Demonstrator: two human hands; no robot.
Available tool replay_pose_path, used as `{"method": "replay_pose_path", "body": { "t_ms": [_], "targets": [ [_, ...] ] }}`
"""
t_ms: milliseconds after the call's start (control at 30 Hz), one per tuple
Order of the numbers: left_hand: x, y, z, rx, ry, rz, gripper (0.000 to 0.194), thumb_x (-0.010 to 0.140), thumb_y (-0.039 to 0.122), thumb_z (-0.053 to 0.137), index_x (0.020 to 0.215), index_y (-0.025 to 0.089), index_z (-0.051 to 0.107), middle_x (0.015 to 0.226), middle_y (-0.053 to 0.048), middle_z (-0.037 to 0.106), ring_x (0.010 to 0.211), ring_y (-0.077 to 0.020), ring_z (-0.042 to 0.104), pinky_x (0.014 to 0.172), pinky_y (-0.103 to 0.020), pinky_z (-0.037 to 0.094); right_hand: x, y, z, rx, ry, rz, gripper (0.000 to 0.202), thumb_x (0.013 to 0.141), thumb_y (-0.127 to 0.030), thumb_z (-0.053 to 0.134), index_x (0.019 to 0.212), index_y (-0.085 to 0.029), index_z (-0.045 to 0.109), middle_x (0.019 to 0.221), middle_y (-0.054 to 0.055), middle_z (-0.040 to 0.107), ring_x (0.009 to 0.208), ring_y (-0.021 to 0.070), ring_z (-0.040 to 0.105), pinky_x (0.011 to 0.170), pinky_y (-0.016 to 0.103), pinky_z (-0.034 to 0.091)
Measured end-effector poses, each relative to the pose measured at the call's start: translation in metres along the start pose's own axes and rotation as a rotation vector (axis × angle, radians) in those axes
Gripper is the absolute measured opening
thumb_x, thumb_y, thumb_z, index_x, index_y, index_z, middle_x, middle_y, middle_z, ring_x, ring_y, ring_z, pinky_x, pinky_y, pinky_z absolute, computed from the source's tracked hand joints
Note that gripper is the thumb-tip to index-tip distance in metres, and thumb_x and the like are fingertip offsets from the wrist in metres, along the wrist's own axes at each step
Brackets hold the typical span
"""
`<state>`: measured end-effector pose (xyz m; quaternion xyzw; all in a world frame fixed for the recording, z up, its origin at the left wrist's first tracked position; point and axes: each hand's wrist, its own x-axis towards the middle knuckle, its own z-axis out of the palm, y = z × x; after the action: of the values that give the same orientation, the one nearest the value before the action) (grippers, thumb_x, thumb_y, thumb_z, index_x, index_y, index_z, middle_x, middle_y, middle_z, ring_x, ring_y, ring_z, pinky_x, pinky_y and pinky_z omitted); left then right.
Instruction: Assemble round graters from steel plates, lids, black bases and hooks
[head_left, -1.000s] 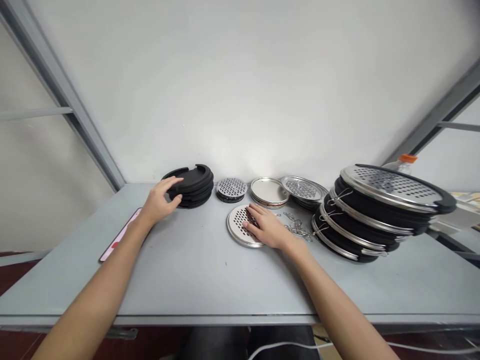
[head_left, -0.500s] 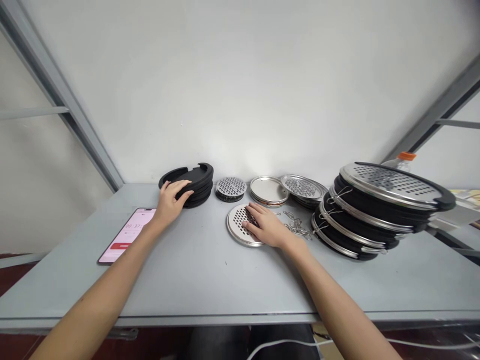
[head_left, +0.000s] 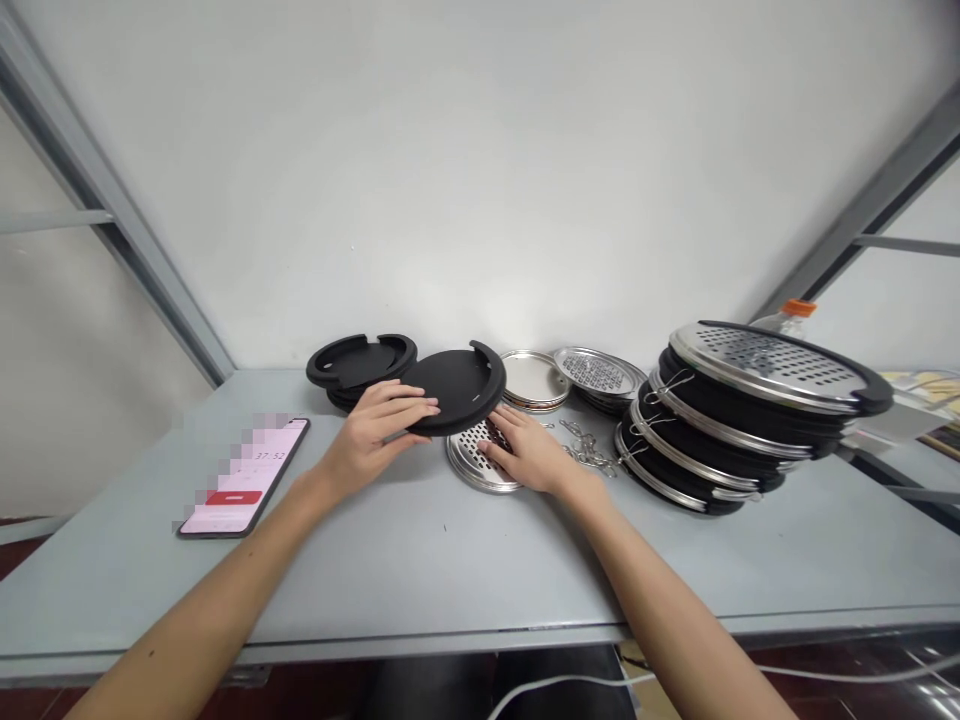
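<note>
My left hand (head_left: 386, 430) grips the near-left rim of a round black tray (head_left: 457, 385), fingers on top and thumb below, holding it above the table. The tray has a raised rim with a gap at the back. My right hand (head_left: 529, 450) lies with its fingers apart on a perforated metal disc (head_left: 476, 462), which rests on other metal discs on the table. The held tray covers the disc's back edge. Behind my left hand stands a stack of similar black trays (head_left: 361, 362).
A phone (head_left: 247, 480) lies on the grey table (head_left: 420, 570) at left. Behind are a stack of metal trays (head_left: 534, 378) and a stack topped by a grater disc (head_left: 600, 372). Wire clips (head_left: 589, 448) lie beside a tall leaning stack (head_left: 750, 420); a bottle (head_left: 787, 318) is behind.
My left hand has lifted a black tray off the stack and carried it right, towards the perforated disc. My right hand has stayed on the disc. The view has shifted slightly.
</note>
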<state>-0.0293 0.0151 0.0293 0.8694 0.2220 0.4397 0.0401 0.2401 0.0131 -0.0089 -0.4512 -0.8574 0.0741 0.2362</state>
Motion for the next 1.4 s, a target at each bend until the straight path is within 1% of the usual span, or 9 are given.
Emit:
{"method": "replay_pose_path", "body": {
  "t_ms": [233,300,400,500,600,867,1100,1233,1400],
  "targets": [
    [-0.003,0.023,0.018,-0.388,0.016,-0.05,0.04,0.08,0.019,0.07,0.119,0.024,0.064,0.113,-0.009,0.069,0.109,-0.0257,0.061,0.095,-0.042,0.047,0.007,-0.005,0.001,0.496,0.277,0.004,0.038,0.085,-0.025,0.054,0.123,-0.019,0.054,0.128,0.011,0.057,0.119,0.0244,0.051,0.105,0.044,0.037],
    [-0.004,0.029,0.022,-0.502,0.054,-0.207,0.033,0.081,0.023,0.07,0.114,0.023,0.067,0.112,-0.008,0.069,0.105,-0.0254,0.063,0.094,-0.039,0.049,0.009,-0.009,-0.004,0.731,0.31,0.049,0.042,0.083,-0.028,0.06,0.124,-0.022,0.054,0.126,0.009,0.059,0.12,0.0234,0.051,0.105,0.042,0.038],
    [-0.001,0.033,0.025,-0.753,0.264,-0.513,0.035,0.083,0.039,0.066,0.114,0.023,0.067,0.107,-0.006,0.071,0.1,-0.0243,0.065,0.091,-0.037,0.05,0.01,-0.012,-0.01,1.058,0.192,0.1,0.047,0.08,-0.033,0.066,0.125,-0.024,0.055,0.113,0.006,0.066,0.108,0.0212,0.06,0.097,0.04,0.045],
    [0.003,0.028,0.021,-0.999,0.34,-0.669,0.039,0.082,0.047,0.065,0.113,0.023,0.067,0.108,-0.007,0.07,0.103,-0.0236,0.063,0.09,-0.035,0.05,0.009,-0.011,-0.012,1.182,0.201,0.202,0.031,0.078,-0.037,0.068,0.105,-0.022,0.068,0.093,0.004,0.071,0.086,0.0176,0.066,0.086,0.037,0.051],
    [0.006,0.019,0.015,-1.075,0.272,-0.671,0.033,0.085,0.045,0.063,0.106,0.021,0.069,0.107,-0.007,0.07,0.103,-0.0219,0.063,0.09,-0.033,0.05,0.008,-0.011,-0.013,1.164,0.298,0.244,0.022,0.076,-0.039,0.07,0.086,-0.02,0.073,0.082,0.002,0.072,0.077,0.0165,0.065,0.078,0.035,0.052],
    [0.003,0.005,0.004,-0.816,0.251,-0.572,0.039,0.087,0.049,0.056,0.106,0.018,0.069,0.114,-0.011,0.068,0.111,-0.026,0.06,0.101,-0.042,0.041,0.003,-0.022,-0.011,0.71,0.564,0.081,0.013,0.077,-0.031,0.069,0.084,-0.023,0.075,0.085,0.004,0.075,0.08,0.0231,0.069,0.077,0.038,0.056],
    [0.002,0.008,0.003,-0.485,-0.057,-0.578,0.034,0.08,0.041,0.067,0.106,0.019,0.069,0.109,-0.01,0.07,0.107,-0.0273,0.062,0.097,-0.043,0.045,0.001,-0.025,0.002,0.344,0.381,-0.305,0.025,0.091,-0.022,0.05,0.104,-0.026,0.07,0.101,0.005,0.073,0.098,0.0191,0.067,0.086,0.037,0.055],
    [0.001,0.007,0.004,-0.357,-0.239,-0.577,0.033,0.076,0.039,0.071,0.107,0.025,0.07,0.112,-0.006,0.069,0.109,-0.0285,0.06,0.098,-0.045,0.044,0.002,-0.024,0.003,0.306,0.371,-0.325,0.025,0.09,-0.019,0.05,0.104,-0.024,0.07,0.101,0.006,0.073,0.098,0.0191,0.067,0.086,0.037,0.054],
    [0.002,0.006,0.001,-0.35,-0.317,-0.587,0.022,0.076,0.039,0.071,0.092,0.025,0.074,0.117,-0.007,0.066,0.108,-0.0287,0.061,0.095,-0.046,0.046,0.003,-0.025,0.003,0.252,0.302,-0.299,0.026,0.089,-0.018,0.05,0.105,-0.024,0.07,0.104,0.006,0.072,0.103,0.0197,0.064,0.092,0.038,0.051]
  ]
}}
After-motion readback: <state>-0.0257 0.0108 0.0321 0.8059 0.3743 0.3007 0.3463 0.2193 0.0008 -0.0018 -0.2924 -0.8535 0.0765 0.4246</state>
